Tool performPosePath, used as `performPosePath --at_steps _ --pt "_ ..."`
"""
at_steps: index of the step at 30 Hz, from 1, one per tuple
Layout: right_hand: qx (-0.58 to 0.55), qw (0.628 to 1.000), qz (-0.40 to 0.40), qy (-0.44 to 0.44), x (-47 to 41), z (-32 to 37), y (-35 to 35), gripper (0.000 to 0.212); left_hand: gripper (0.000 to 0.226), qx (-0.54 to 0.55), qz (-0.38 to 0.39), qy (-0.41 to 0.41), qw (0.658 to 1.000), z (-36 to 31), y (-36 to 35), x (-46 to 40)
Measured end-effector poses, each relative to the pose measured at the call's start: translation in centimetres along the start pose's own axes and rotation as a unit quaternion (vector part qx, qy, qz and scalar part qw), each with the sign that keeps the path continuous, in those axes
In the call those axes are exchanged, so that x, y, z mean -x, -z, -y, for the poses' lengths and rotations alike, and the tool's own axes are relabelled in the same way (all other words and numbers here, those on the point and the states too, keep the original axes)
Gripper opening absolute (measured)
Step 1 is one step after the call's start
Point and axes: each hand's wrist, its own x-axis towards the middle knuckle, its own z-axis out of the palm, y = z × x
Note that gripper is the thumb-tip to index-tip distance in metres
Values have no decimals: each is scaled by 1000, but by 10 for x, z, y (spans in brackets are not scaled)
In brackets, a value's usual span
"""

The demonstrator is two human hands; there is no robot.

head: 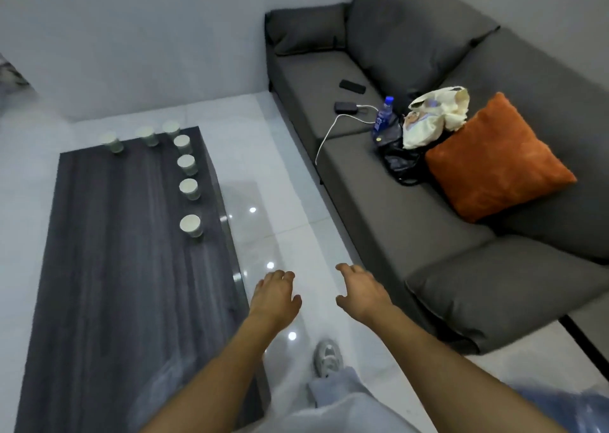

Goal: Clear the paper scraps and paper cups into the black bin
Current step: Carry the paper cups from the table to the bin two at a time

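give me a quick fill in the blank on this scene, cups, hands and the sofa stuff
1. The number of paper cups standing on the dark table is ____.
2. Both hands, left hand and right hand, hold ____.
3. The cushion on the grey sofa is coloured ____.

Missing words: seven; nothing; orange
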Motion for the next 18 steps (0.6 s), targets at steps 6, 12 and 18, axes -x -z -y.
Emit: performPosePath --at_steps 6,12,18 --pt "47 996 30 76 -117 23 69 64 50 57 -45 90 993 13 48 -75" --pt "86 980 72 167 -210 88 97 62 46 93 -54 197 974 68 85 -122" --pt "115 965 92 218 -303 167 114 64 41 108 -67 255 958 139 124 -179"
